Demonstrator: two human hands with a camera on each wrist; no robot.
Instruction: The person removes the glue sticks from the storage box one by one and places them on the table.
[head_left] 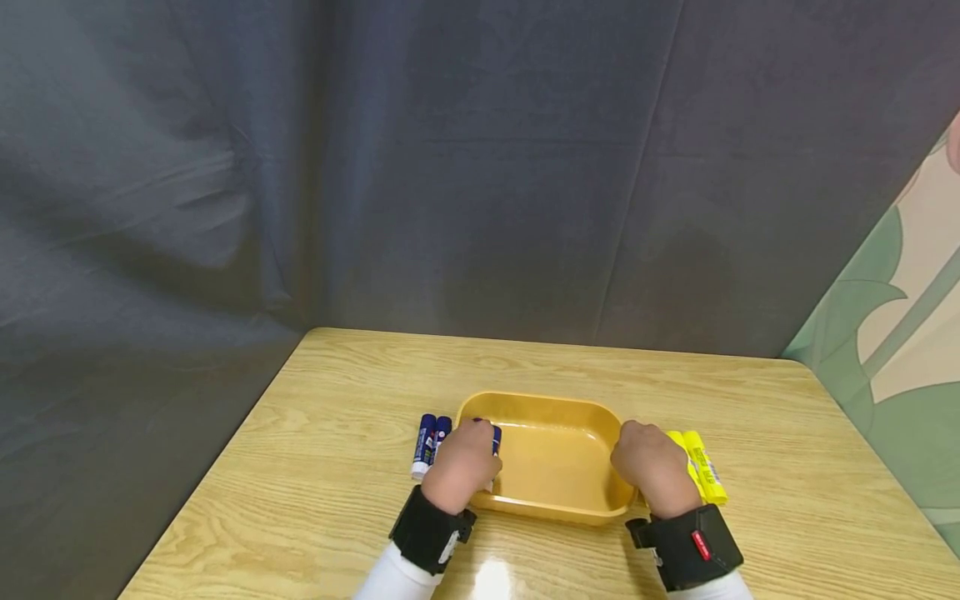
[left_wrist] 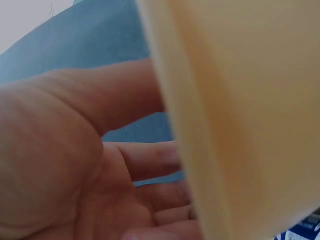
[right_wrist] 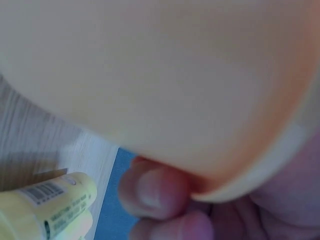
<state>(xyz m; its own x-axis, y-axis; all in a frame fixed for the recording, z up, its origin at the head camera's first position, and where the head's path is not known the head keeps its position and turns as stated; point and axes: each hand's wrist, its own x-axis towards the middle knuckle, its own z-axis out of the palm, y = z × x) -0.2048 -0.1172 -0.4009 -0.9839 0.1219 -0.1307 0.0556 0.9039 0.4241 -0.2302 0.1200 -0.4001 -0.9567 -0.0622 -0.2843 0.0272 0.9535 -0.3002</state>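
Observation:
A yellow-orange plastic tray [head_left: 555,467] stands on the table between both hands. My left hand [head_left: 462,462] grips its left wall, with the thumb and fingers at the rim in the left wrist view. My right hand [head_left: 654,467] holds the right end, its fingers curled under the rim [right_wrist: 250,182] in the right wrist view. Inside the tray, just right of the left hand, a blue-capped glue stick [head_left: 497,439] shows in part. More blue glue sticks [head_left: 423,446] lie outside, left of the tray. Yellow sticks [head_left: 705,467], shaped like glue sticks, lie beside the right hand.
The wood-grain table [head_left: 337,433] extends around the tray on all sides. A dark grey curtain [head_left: 480,183] hangs behind and to the left of it. At the right is a wall with a leaf pattern [head_left: 915,333].

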